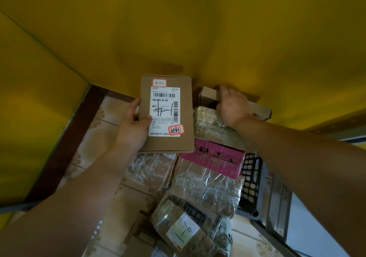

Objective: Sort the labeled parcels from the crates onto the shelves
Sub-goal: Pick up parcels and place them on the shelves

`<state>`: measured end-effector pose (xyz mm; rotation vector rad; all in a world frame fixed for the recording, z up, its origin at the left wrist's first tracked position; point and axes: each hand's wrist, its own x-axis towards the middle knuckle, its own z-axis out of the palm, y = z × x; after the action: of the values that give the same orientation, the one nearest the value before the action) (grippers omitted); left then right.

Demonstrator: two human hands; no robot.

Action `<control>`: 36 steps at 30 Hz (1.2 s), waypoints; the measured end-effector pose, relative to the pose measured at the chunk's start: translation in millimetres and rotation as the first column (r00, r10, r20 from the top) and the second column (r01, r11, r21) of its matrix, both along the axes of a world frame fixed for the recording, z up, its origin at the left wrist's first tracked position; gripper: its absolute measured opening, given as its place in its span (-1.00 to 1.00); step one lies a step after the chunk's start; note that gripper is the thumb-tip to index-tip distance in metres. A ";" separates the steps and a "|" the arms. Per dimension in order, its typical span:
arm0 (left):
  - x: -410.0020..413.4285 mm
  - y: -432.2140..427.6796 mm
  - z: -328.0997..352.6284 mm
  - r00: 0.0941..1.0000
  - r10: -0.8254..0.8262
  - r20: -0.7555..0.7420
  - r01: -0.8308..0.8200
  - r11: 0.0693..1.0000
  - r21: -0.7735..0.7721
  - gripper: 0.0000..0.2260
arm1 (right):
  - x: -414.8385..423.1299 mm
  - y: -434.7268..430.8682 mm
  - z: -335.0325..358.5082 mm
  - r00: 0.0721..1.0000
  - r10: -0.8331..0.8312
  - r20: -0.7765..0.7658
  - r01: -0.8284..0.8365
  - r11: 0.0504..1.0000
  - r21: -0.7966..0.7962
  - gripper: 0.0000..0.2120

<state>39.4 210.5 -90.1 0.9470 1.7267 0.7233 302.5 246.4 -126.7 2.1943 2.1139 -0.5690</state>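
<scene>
My left hand (133, 126) grips a flat brown cardboard parcel (184, 106) by its left edge, thumb on the white shipping label (164, 112), which bears handwritten black marks and red-framed stickers. My right hand (232, 106) lies over a long narrow cardboard box (259, 108) at the far end of the pile, fingers curved across its top. Below lie several tape-wrapped cardboard parcels (206, 183) and a pink box (213, 159). A wrapped parcel with a label marked "1-6" (184, 231) sits nearest me.
Yellow walls (178, 29) fill the corner ahead and to the left, with a dark brown skirting board (65, 138) along the tiled floor. A dark lattice crate (251, 181) stands at the right of the pile. A grey metal frame (277, 207) runs beside it.
</scene>
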 end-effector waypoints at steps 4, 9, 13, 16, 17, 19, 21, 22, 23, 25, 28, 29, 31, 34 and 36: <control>-1.2 -0.1 3.3 1.000 -0.005 -0.013 0.005 1.000 0.004 -0.50 | 3.9 -4.4 10.4 0.996 -0.061 -0.067 0.065 0.996 0.055 -0.55; -9.9 -8.3 30.2 0.999 0.008 -0.037 -0.007 1.000 0.028 -0.50 | 0.2 -23.8 64.5 0.962 -0.100 -0.254 0.146 0.975 0.169 -0.57; -25.7 -20.3 79.6 1.000 -0.005 0.008 0.004 0.998 0.068 -0.58 | -19.8 -48.2 142.4 0.886 -0.155 -0.437 0.303 0.907 0.292 -0.52; -40.5 -35.3 126.8 0.999 0.003 0.033 -0.007 0.994 0.112 -0.50 | -43.0 -73.0 204.9 0.811 -0.204 -0.548 0.439 0.832 0.340 -0.51; -47.0 -42.1 143.3 1.000 -0.001 0.028 -0.003 0.991 0.137 -0.49 | -51.5 -82.7 224.8 0.784 -0.223 -0.579 0.483 0.805 0.344 -0.51; -61.9 -58.1 176.4 1.000 -0.013 0.026 0.008 0.983 0.182 -0.49 | -70.2 -104.5 261.5 0.725 -0.259 -0.638 0.561 0.760 0.329 -0.51; -77.7 -74.1 211.0 0.999 -0.036 0.019 0.031 0.975 0.218 -0.51 | -89.9 -127.5 293.7 0.658 -0.289 -0.695 0.627 0.722 0.293 -0.50; -84.8 -82.1 228.5 0.999 -0.041 0.018 0.035 0.970 0.239 -0.51 | -100.2 -138.8 309.4 0.624 -0.299 -0.721 0.654 0.705 0.273 -0.50; -91.5 -89.7 244.1 0.998 -0.052 0.018 0.046 0.962 0.269 -0.52 | -110.8 -150.4 324.3 0.592 -0.304 -0.746 0.676 0.692 0.255 -0.49; -103.8 -107.7 275.1 0.996 -0.088 0.014 0.079 0.947 0.311 -0.50 | -133.0 -175.6 354.3 0.543 -0.288 -0.789 0.700 0.674 0.237 -0.50; -122.7 -136.5 316.0 0.997 -0.078 0.029 0.064 0.939 0.338 -0.46 | -162.5 -215.0 398.5 0.539 -0.228 -0.811 0.669 0.701 0.248 -0.50; -128.6 -145.4 327.5 0.997 -0.068 0.038 0.051 0.939 0.341 -0.46 | -170.7 -227.6 411.1 0.564 -0.179 -0.806 0.627 0.728 0.277 -0.52; -137.2 -162.3 351.5 0.998 -0.047 0.048 0.027 0.938 0.345 -0.47 | -183.1 -250.5 433.6 0.655 -0.070 -0.752 0.496 0.791 0.358 -0.56; -144.5 -184.7 384.7 0.996 -0.021 0.087 -0.014 0.925 0.380 -0.47 | -187.8 -277.4 454.9 0.861 0.108 -0.497 0.173 0.857 0.485 -0.63; -145.2 -198.0 403.9 0.993 0.001 0.116 -0.048 0.911 0.410 -0.47 | -182.6 -290.8 462.7 0.925 0.269 -0.269 -0.056 0.795 0.605 -0.69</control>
<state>-105.8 12.4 313.8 1.1450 1.5148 1.1683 120.0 -44.3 336.0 2.2598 2.9788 -0.3205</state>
